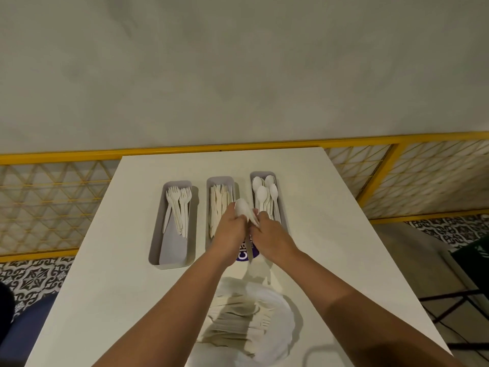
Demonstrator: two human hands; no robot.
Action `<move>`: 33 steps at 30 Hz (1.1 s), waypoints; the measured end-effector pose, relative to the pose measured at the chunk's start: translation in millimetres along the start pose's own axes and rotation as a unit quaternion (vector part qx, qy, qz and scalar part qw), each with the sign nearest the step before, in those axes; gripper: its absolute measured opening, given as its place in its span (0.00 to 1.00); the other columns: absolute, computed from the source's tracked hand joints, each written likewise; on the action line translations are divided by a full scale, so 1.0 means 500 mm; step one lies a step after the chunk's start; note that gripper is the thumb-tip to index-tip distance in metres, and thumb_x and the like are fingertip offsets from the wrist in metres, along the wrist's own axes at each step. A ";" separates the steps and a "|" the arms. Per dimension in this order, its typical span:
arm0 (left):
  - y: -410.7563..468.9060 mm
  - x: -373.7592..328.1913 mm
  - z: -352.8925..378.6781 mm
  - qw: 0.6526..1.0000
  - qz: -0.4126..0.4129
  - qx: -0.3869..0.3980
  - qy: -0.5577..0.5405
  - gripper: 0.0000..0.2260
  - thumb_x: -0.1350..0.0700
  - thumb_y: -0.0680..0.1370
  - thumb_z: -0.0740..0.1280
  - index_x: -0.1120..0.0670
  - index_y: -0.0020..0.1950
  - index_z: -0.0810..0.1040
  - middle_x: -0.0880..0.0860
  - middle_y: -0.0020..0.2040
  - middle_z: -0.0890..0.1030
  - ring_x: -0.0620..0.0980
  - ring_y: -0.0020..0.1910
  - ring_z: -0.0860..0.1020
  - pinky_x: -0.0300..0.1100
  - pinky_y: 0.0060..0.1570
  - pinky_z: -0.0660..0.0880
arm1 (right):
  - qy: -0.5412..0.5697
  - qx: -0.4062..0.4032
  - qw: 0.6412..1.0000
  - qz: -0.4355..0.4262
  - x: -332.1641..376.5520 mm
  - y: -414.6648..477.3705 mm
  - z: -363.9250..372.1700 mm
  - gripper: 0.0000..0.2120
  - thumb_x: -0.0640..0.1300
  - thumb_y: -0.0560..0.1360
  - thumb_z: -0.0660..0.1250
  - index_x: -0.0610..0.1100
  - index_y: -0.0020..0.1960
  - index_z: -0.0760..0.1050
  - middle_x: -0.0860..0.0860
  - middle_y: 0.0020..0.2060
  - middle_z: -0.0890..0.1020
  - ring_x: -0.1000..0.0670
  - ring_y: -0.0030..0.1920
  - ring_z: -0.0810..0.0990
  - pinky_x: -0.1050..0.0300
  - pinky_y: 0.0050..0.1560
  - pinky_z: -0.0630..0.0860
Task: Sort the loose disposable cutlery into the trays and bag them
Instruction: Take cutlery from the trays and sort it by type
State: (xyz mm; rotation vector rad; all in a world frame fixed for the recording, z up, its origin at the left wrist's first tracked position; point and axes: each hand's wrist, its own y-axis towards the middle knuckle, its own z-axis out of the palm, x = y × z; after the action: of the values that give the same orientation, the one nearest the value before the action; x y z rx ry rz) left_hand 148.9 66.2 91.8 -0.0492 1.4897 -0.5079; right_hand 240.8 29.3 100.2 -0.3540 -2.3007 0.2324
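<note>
Facing me: plain grey-green wall [238, 62], evenly lit. Below it, yellow-framed lattice screen [53, 202] runs full width behind my white counter [111, 287]. Black-and-white patterned floor tiles [34, 276] either side. Blue surface [29, 332] at my near left; black metal frame [449, 304] right.

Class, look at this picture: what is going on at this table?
The left hand and right hand together grip a few white spoons just above the knife tray and spoon tray. The fork tray stands left of them. A heap of unsorted cutlery lies nearer the person.
</note>
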 end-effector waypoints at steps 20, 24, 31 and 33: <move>0.078 -0.001 0.031 0.961 -0.123 -0.014 -0.249 0.15 0.49 0.81 0.58 0.60 0.53 0.76 0.58 0.52 0.81 0.52 0.48 0.80 0.42 0.46 0.74 | -0.127 -0.059 0.979 -0.144 -0.020 0.031 0.010 0.20 0.34 0.78 0.55 0.39 0.69 0.65 0.42 0.65 0.68 0.43 0.65 0.66 0.51 0.63 0.65; 0.100 0.000 0.022 0.956 -0.088 -0.031 -0.278 0.08 0.63 0.81 0.56 0.61 0.55 0.72 0.56 0.45 0.81 0.52 0.45 0.80 0.43 0.41 0.75 | 0.060 -0.016 0.994 -0.090 -0.035 0.052 0.006 0.13 0.38 0.80 0.54 0.46 0.62 0.66 0.47 0.56 0.75 0.51 0.49 0.76 0.61 0.48 0.74; 0.146 0.023 0.007 0.993 -0.077 -0.037 -0.083 0.11 0.54 0.82 0.55 0.58 0.58 0.72 0.54 0.47 0.78 0.51 0.46 0.77 0.43 0.49 0.75 | 0.250 0.016 0.966 0.059 -0.090 0.122 -0.024 0.15 0.35 0.80 0.54 0.42 0.65 0.69 0.49 0.37 0.75 0.53 0.30 0.71 0.66 0.29 0.68; 0.154 0.045 0.004 0.996 -0.065 -0.051 0.034 0.10 0.54 0.81 0.58 0.57 0.58 0.72 0.52 0.45 0.77 0.49 0.43 0.76 0.40 0.47 0.74 | 0.218 -0.032 0.970 0.102 -0.109 0.154 -0.026 0.18 0.34 0.79 0.53 0.41 0.67 0.67 0.47 0.40 0.76 0.53 0.31 0.72 0.67 0.29 0.69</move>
State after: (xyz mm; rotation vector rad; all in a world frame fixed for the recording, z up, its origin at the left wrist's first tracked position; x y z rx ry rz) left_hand 173.4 126.4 45.2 -0.2119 1.5859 -0.5419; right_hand 300.2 85.2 50.8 -0.6116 -1.8412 0.1625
